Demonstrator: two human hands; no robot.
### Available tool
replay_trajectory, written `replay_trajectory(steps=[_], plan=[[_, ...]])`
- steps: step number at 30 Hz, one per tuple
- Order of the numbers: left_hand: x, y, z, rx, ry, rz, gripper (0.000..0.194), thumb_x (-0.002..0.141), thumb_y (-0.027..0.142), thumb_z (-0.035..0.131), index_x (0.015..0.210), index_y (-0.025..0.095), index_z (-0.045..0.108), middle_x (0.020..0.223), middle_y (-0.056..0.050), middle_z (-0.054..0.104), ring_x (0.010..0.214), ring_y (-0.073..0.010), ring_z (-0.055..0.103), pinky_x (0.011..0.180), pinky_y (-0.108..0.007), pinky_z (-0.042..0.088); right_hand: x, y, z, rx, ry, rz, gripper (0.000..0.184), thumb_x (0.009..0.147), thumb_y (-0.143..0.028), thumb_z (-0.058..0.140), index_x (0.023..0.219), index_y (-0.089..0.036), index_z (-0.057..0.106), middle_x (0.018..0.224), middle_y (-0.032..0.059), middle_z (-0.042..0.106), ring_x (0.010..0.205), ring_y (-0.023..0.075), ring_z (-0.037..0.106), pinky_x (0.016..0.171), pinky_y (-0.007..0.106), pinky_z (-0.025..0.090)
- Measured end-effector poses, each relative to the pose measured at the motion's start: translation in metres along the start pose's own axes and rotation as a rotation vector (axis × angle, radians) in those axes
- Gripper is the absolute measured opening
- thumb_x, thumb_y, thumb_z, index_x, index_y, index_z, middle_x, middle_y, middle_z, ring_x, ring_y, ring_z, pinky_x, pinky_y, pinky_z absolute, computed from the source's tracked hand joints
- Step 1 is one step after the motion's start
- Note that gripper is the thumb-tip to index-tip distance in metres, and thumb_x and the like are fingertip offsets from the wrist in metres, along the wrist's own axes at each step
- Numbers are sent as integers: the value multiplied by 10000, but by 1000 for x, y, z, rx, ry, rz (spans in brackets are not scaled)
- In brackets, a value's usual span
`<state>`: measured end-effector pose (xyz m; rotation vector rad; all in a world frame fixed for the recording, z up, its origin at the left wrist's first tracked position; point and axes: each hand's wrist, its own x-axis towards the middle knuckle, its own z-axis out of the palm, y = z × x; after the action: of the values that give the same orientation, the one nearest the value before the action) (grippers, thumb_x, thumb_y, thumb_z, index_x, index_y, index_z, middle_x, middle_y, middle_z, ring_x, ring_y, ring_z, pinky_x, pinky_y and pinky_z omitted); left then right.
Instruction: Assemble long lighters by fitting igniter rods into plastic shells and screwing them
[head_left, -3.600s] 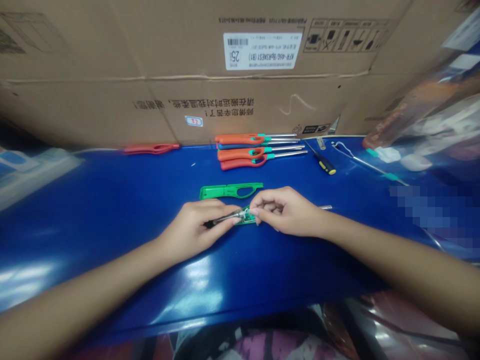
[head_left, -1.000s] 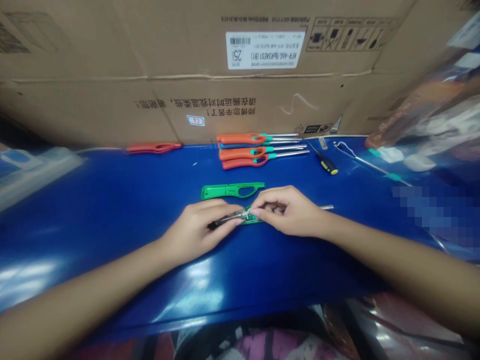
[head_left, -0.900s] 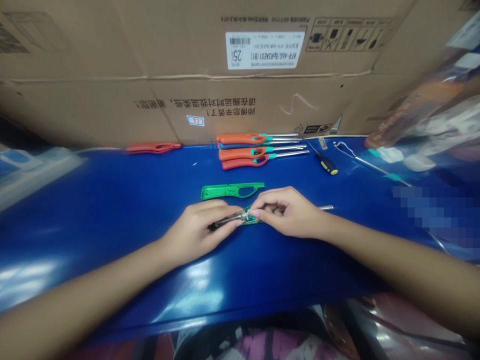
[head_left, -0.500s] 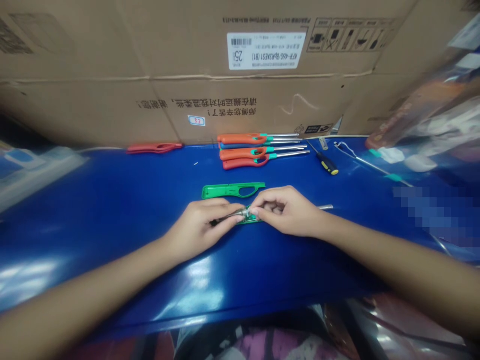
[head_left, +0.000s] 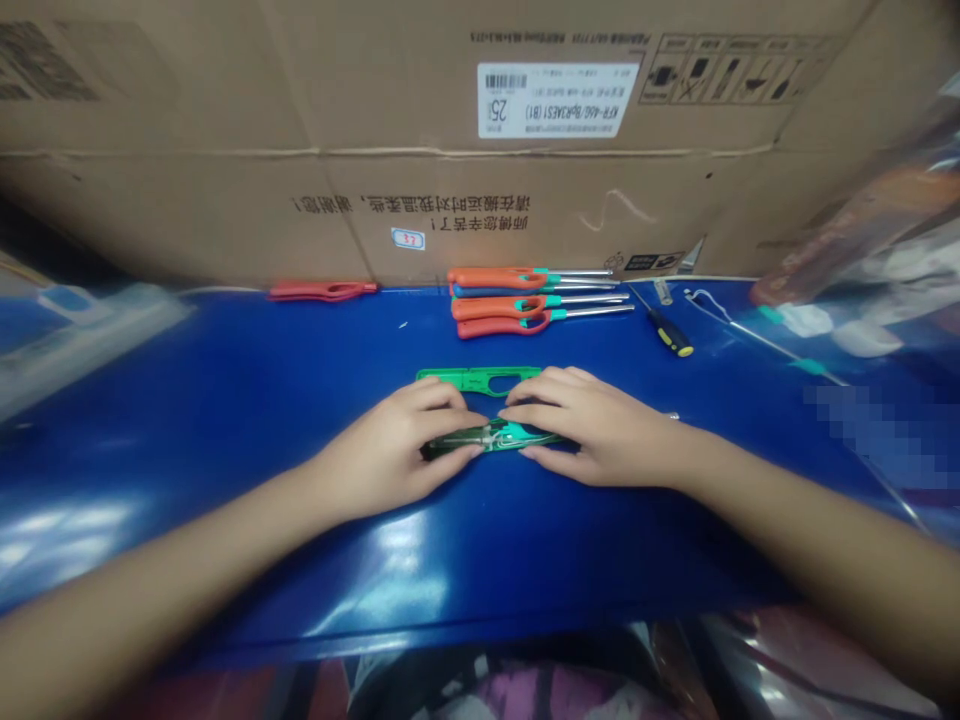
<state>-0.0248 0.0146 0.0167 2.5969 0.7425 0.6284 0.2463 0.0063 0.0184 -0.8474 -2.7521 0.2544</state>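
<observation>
An opened green long-nosed lighter (head_left: 514,434) lies on the blue table between my hands, its inner parts showing. My left hand (head_left: 397,440) is closed round its left end, thumb and fingers along a dark, see-through inner piece. Around the trigger part, my right hand (head_left: 592,425) grips the lighter from both edges. The metal nozzle tip (head_left: 673,416) pokes out beyond my right wrist. Just behind lies the loose green shell half (head_left: 478,380), partly covered by my fingers.
Several orange and red lighters (head_left: 491,308) are stacked at the back against a cardboard box (head_left: 420,110). Left of them lies a red shell (head_left: 322,291). A black and yellow screwdriver (head_left: 670,332) rests to their right. Plastic-wrapped items (head_left: 862,260) crowd the right side.
My right hand has gone from pinching at the lighter's middle to spreading its fingers along both edges. More of the inner parts shows. The whole view has shifted slightly.
</observation>
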Motion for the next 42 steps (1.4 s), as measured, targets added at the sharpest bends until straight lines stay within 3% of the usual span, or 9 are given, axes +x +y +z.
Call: replay_trajectory(steps=[7,14,22,29,36,42], plan=[[-2,1,-8,70,-70,7,237,961,336,621,1127,190,706,1015,-72,711,967,-230,637,892,-385,507,-2,0,-2,-13,-17,-14,355,975,-324,575,1300,-184,609,1331,130,608,1201,265,555,989,461,461],[-4,3,-12,39,-125,-77,190,982,276,581,1066,195,731,982,-47,713,832,-166,676,760,-290,535,-2,1,-7,-27,-47,-38,358,979,-299,566,1309,-167,606,1300,132,629,1183,263,565,996,450,447],[-2,-1,-7,-56,-58,-98,158,943,267,666,1041,180,753,929,-32,708,783,-124,670,719,-232,531,-2,3,-7,-30,-48,-32,340,1000,-303,537,1302,-168,617,1265,141,634,1170,268,573,971,451,463],[-2,4,-10,-69,-67,-185,174,919,238,661,1049,195,768,916,-26,708,694,-108,644,635,-221,523,-3,6,-3,0,-32,16,347,994,-295,550,1312,-174,620,1266,129,624,1161,259,575,987,446,472],[0,-7,-10,-161,-95,-195,171,873,258,751,1032,220,801,896,-21,740,743,-122,677,673,-225,528,-5,6,-7,22,-48,30,352,981,-302,569,1304,-181,637,1260,120,629,1139,255,586,985,444,475],[2,-13,-11,-176,-54,-217,222,830,303,786,1027,201,800,896,-44,758,670,-124,667,587,-221,532,-6,8,-13,83,-43,37,352,978,-284,549,1309,-211,648,1244,120,634,1125,254,605,971,450,486]])
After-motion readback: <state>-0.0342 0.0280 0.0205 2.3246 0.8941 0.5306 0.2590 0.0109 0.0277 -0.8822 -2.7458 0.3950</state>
